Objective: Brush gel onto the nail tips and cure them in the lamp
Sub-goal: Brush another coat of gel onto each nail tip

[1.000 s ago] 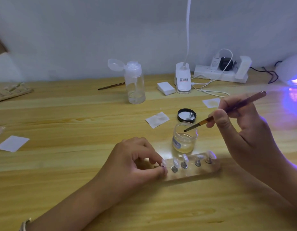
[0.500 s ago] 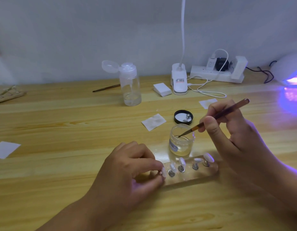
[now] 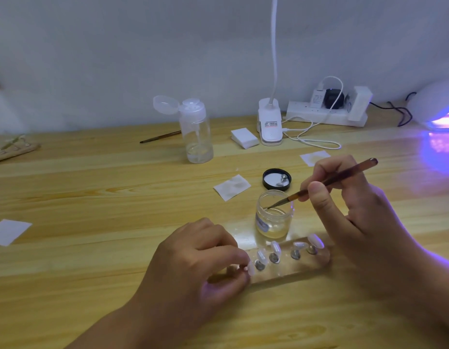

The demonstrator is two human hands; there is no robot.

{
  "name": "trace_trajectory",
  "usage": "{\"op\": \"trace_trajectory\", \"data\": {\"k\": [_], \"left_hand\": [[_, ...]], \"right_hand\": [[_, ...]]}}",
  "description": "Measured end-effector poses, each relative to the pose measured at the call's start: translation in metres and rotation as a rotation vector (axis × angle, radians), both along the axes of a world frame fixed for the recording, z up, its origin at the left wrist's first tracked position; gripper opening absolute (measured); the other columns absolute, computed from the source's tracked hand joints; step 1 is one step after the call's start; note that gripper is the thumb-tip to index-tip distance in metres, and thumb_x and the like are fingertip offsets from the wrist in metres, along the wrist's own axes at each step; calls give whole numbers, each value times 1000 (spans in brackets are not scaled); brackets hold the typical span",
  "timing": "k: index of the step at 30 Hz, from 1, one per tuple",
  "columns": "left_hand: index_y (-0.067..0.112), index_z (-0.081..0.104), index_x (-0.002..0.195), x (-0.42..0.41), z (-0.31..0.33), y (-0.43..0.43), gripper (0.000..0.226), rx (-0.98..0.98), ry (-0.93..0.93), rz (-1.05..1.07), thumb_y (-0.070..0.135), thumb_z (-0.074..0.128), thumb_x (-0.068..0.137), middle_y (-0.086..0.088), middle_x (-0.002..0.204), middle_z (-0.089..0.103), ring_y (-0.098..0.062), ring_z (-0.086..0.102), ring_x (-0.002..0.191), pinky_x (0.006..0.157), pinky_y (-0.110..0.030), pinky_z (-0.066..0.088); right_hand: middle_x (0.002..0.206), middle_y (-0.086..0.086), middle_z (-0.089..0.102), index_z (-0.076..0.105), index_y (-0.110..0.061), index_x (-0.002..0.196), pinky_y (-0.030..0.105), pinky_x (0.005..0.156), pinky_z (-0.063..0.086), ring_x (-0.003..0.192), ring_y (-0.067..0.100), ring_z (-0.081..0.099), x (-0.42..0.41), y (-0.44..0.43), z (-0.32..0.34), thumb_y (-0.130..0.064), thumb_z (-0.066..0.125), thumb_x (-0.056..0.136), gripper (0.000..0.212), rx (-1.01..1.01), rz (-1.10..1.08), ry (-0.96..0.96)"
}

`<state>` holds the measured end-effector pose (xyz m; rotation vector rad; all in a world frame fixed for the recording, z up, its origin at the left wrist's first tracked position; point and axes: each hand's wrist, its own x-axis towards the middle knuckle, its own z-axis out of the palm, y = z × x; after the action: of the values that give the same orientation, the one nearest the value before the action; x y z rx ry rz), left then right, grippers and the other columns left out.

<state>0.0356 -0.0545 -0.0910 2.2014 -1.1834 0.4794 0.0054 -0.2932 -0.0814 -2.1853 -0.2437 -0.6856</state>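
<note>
The brush [image 3: 326,182] slants down with its bristles inside the open gel jar [image 3: 272,220], its handle pinched between the thumb and fingers of the right hand [image 3: 357,215]; just in front of the jar lies the clear holder [image 3: 301,267] with its row of nail tips [image 3: 315,240] on the wooden surface [image 3: 92,197]; the left hand [image 3: 193,268], fingers curled, pinches the holder's left end; the black lid [image 3: 276,179] sits behind the jar; the lamp [image 3: 437,109] glows violet at far right.

Left grip [image 3: 198,263], right grip [image 3: 357,212]: bare hands, forearms uncovered to frame edge, short-trimmed right thumbnail.
</note>
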Motion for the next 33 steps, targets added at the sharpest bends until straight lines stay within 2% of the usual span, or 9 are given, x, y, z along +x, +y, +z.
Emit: {"op": "trace_trajectory", "data": {"k": [2,6,9,12,17,21,26,30,33], "left_hand": [[21,77,74,-1,0,0,12,-18,9,3,30,69,79,10,76,65,-13,58,68,58,-30,48],[21,76,75,-3,3,1,12,-75,94,15,30,68,79,14,80,70,-7,63,72,64,-31,51],[23,75,76,-4,4,1,11,-84,125,29,30,67,79,17,77,70,-1,63,70,66,-29,51],[26,75,77,-4,4,1,10,-101,155,60,31,67,77,19,72,68,4,61,67,65,-19,47],[29,76,80,-3,2,1,13,-153,263,64,18,78,72,21,74,69,5,63,69,61,-8,40],[31,78,78,-2,1,3,11,-234,454,35,21,78,75,17,75,73,-5,68,70,53,-17,44],[30,79,76,3,0,4,18,-315,663,91,12,81,78,11,75,76,0,67,67,58,-15,46],[25,78,72,5,1,3,20,-317,720,104,6,80,78,8,74,75,1,64,63,59,-14,45],[24,78,73,4,1,3,18,-308,737,93,7,79,78,7,73,75,-1,63,63,58,-16,44]], "right_hand": [[89,1,64,45,-29,96,28,82,46,91,26,62,-1,0,1,-39,44,94,10,12,-7,-57],[87,-4,63,44,-29,97,13,80,43,84,17,62,-3,-1,4,-33,44,93,6,84,-44,-149],[90,-7,65,42,-30,96,14,80,45,82,13,63,-5,-1,5,-30,44,93,3,109,-48,-177],[88,-9,66,44,-26,98,12,79,44,81,12,64,-6,-2,6,-29,44,93,6,103,-68,-195],[85,-11,67,43,-38,98,24,78,49,81,14,66,-9,-1,7,-33,48,95,8,152,-89,-246],[89,-15,67,41,-38,102,16,79,49,83,6,69,-11,1,6,-42,47,101,7,155,-21,-256],[90,-8,62,39,-35,103,13,78,46,83,8,65,-13,1,2,-28,44,99,10,31,28,-244],[84,-6,60,38,-32,99,7,75,42,82,4,64,-15,1,1,-24,44,96,10,-11,-6,-263],[86,-9,60,40,-29,100,11,77,44,81,5,65,-15,-2,0,-23,44,96,8,29,1,-285]]}}
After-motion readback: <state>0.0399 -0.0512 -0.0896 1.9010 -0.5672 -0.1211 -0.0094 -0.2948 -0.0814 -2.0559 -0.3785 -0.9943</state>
